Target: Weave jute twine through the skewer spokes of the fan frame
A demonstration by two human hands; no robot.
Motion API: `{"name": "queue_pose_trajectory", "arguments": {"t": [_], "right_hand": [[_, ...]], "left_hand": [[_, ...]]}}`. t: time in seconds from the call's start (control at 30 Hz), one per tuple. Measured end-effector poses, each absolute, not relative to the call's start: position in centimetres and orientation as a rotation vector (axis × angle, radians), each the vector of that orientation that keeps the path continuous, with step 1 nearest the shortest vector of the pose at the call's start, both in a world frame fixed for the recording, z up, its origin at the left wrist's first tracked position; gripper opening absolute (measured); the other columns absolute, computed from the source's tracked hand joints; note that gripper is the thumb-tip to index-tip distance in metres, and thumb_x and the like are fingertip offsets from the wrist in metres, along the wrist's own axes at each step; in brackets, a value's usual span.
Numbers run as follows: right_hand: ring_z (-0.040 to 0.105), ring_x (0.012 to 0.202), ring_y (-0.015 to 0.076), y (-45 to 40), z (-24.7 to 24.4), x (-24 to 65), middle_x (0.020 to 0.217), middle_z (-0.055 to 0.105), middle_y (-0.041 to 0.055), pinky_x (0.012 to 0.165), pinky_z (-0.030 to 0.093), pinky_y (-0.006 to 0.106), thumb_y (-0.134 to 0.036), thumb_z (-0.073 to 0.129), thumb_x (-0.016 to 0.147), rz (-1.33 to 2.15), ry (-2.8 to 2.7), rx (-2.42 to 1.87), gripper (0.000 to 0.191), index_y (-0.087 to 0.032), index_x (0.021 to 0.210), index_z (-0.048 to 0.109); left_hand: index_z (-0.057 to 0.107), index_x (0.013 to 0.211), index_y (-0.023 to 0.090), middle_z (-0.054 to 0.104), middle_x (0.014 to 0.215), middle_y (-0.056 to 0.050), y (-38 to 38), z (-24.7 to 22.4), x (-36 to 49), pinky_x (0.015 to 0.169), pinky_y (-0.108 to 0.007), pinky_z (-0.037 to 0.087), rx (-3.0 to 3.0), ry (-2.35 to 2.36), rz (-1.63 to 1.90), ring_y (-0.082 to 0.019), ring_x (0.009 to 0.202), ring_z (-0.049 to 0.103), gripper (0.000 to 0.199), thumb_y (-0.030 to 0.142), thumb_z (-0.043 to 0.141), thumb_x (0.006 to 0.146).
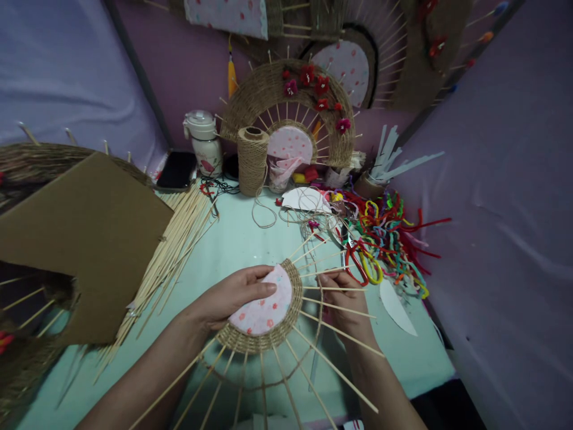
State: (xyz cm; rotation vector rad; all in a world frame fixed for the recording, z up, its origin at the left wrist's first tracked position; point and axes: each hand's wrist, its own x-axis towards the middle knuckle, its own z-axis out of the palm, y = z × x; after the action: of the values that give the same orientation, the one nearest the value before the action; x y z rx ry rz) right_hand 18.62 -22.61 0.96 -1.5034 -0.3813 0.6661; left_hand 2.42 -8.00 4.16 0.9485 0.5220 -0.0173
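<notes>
At the left of the frame, a cut piece of cardboard (107, 239) overlaps a large woven piece (67, 158) and the edge of a bundle of thin sticks (176, 239). The sticks lie roughly lengthwise together, probably so that single ones draw out easily. Behind them, a phone (176, 170) and a lidded bottle (206, 146) stand at the back of the surface (237, 239), seemingly kept out of the hands' way.

In the lower middle, the left hand (233, 295) grips the flowered half-disc (268, 307), thumb flat on its face and the other fingers curled around its straight edge. That hold seems meant to steady the piece while leaving the woven rim (296, 292) and fanned spokes (338, 343) open to reach. Above, a spool of twine (253, 164) stands upright, likely so it can unwind freely, in front of a flower-trimmed fan (255, 98) that leans upright, perhaps kept in sight as a pattern.

Right of centre, the right hand (347, 298) is among the spokes, its fingers bent together and apparently pinching a loose strand (319, 313) that curves round beyond the rim, probably to control its slack. Red-handled scissors (356, 263) lie just beyond that hand, handy for cutting, beside a tangle of coloured pipe cleaners (394, 239). A white paper piece (396, 307) lies farther right.
</notes>
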Motion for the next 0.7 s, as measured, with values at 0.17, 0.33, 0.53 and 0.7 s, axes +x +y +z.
{"name": "queue_pose_trajectory", "arguments": {"t": [0.17, 0.33, 0.53, 0.7], "right_hand": [[0.043, 0.049, 0.0091, -22.62, 0.74, 18.67, 0.060, 0.057, -0.0019, 0.045, 0.032, 0.022, -0.039, 0.073, 0.066, 0.651, -0.416, -1.522, 0.024, -0.017, 0.066, 0.065], [0.039, 0.045, 0.0088, -22.58, 0.82, 18.65, 0.053, 0.053, -0.0035, 0.043, 0.029, 0.022, -0.040, 0.071, 0.067, 0.627, -0.419, -1.587, 0.023, -0.018, 0.066, 0.064], [0.039, 0.045, 0.0088, -22.56, 0.90, 18.68, 0.052, 0.052, -0.0045, 0.044, 0.031, 0.022, -0.040, 0.070, 0.069, 0.600, -0.429, -1.613, 0.023, -0.018, 0.064, 0.062], [0.045, 0.049, 0.0101, -22.01, 1.49, 19.41, 0.056, 0.054, -0.0034, 0.048, 0.035, 0.023, -0.040, 0.068, 0.072, 0.658, -0.508, -1.619, 0.023, -0.018, 0.067, 0.063]], "left_hand": [[0.060, 0.114, 0.016, 0.067, 0.084, -0.004, -8.06, 4.26, 2.45, 0.058, -0.019, 0.043, 0.961, 0.535, -0.020, -0.010, 0.065, 0.059, 0.044, 0.030, 0.069, 0.073], [0.061, 0.113, 0.018, 0.068, 0.087, -0.004, -8.04, 4.23, 2.41, 0.059, -0.019, 0.043, 0.958, 0.529, -0.025, -0.010, 0.066, 0.059, 0.042, 0.030, 0.069, 0.073], [0.062, 0.110, 0.018, 0.066, 0.082, -0.002, -8.00, 4.14, 2.44, 0.058, -0.018, 0.043, 0.952, 0.518, -0.017, -0.008, 0.063, 0.058, 0.038, 0.029, 0.068, 0.074], [0.059, 0.106, 0.016, 0.065, 0.081, -0.001, -7.83, 3.81, 2.56, 0.053, -0.017, 0.044, 0.917, 0.531, -0.012, -0.007, 0.059, 0.058, 0.036, 0.028, 0.069, 0.073]]}}
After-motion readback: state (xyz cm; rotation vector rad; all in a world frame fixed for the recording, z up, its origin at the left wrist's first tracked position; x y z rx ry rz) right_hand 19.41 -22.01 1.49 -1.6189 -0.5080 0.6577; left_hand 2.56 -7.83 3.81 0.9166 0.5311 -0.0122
